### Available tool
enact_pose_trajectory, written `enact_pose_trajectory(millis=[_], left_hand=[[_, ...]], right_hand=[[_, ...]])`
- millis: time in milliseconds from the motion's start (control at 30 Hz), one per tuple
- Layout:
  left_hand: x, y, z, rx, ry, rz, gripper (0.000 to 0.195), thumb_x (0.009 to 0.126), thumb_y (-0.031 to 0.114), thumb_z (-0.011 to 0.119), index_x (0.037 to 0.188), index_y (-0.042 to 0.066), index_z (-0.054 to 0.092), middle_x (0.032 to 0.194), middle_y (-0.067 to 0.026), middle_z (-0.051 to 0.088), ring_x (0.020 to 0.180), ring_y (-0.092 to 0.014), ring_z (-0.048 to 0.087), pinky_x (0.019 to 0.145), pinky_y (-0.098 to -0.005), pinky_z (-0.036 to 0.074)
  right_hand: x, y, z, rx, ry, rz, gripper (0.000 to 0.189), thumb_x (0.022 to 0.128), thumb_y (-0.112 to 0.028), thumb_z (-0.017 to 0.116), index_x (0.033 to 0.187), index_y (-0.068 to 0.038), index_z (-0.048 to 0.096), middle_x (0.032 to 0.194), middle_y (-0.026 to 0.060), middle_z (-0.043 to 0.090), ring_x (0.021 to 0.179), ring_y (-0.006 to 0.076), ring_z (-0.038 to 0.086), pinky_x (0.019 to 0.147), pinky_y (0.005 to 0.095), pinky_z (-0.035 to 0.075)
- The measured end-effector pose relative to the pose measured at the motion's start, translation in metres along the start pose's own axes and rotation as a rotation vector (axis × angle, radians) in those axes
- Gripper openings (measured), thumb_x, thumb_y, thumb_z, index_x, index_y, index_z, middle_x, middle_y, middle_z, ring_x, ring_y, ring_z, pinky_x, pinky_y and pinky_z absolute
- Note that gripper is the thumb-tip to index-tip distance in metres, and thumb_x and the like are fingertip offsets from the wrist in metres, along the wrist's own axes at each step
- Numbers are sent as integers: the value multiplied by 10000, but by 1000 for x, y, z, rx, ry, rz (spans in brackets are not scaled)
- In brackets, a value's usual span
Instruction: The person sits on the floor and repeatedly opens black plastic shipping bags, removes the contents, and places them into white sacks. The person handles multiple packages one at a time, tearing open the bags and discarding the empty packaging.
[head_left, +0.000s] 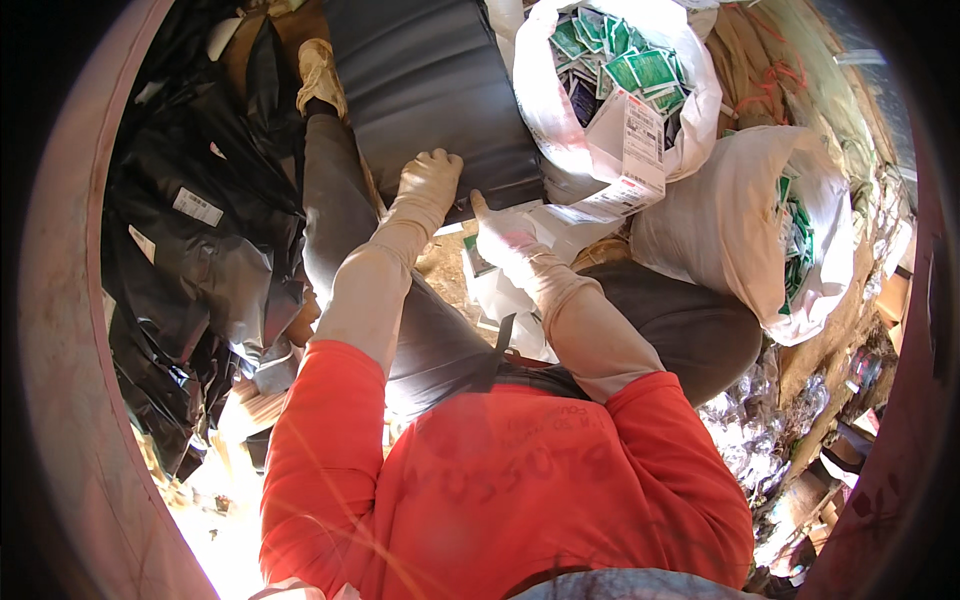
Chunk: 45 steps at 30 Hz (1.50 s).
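A large, black, plastic-wrapped package (442, 90) with a creased, shiny surface lies in front of me, between my legs. My left hand (431, 180), in a light cloth glove, is curled over the package's near edge. Close beside it, my gloved right hand (510, 232) has its thumb raised against the near edge; its other fingers are mostly hidden. A folded strip of white printed labels (626, 187) hangs from an open white sack (529, 97) at the right, reaching down near my right hand. White sheets (499, 292) lie below that hand.
Green and dark sachets (649, 71) fill the upright sack. A second white sack (697, 210) leans right, its mouth showing green sachets (799, 247). Black plastic packages (195, 262), some bearing labels, are heaped at my left. Crumpled clear plastic (750, 427) lies at the lower right.
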<state>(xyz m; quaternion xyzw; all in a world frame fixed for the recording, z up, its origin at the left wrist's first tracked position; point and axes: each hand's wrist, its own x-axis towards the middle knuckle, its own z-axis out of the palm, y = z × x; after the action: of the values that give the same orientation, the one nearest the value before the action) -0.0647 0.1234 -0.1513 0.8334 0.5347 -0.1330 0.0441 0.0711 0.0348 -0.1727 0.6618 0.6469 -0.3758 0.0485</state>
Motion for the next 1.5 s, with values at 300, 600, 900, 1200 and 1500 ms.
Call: enact_pose_trajectory(millis=[300,600,900,1200,1500], left_hand=[[-27,-27,-92,-1473,-95,360,529,779,-203,431,1178,58,661,1124,-53,600,1125,-174,569,1017,-248,400],[-57,-37,-160,-127,407,-98,226,812,154,544,994,201,669,975,-112,632,861,-356,645,731,-458,527],[-24,-52,-106,-928,307,-21,448,947,67,498,1392,39,459,1408,-154,472,1263,-262,452,1125,-364,288],[-13,-66,-156,-468,-64,-9,510,816,20,415,1308,-28,539,1354,-188,538,1224,-320,516,1078,-382,353],[-26,-7,-135,-427,103,66,547,774,45,380,1284,4,574,1321,-225,549,1231,-374,507,1068,-395,367]], right_hand=[[45,-16,-55,268,88,-220,130,897,-127,574,875,-60,683,725,59,651,651,202,617,606,324,495],[-17,-55,-80,1685,294,-137,518,923,-367,608,1328,-60,508,1307,47,563,1246,197,472,1013,385,377],[-228,1,-101,584,798,-684,273,833,-231,589,1027,-57,673,988,174,661,963,339,632,854,442,495],[-579,343,34,-83,1796,1264,475,784,-219,722,1190,-13,586,1062,164,650,950,283,620,860,383,506],[-657,450,177,1078,1233,1398,324,853,-67,722,1117,29,560,969,77,620,859,223,572,842,328,496]])
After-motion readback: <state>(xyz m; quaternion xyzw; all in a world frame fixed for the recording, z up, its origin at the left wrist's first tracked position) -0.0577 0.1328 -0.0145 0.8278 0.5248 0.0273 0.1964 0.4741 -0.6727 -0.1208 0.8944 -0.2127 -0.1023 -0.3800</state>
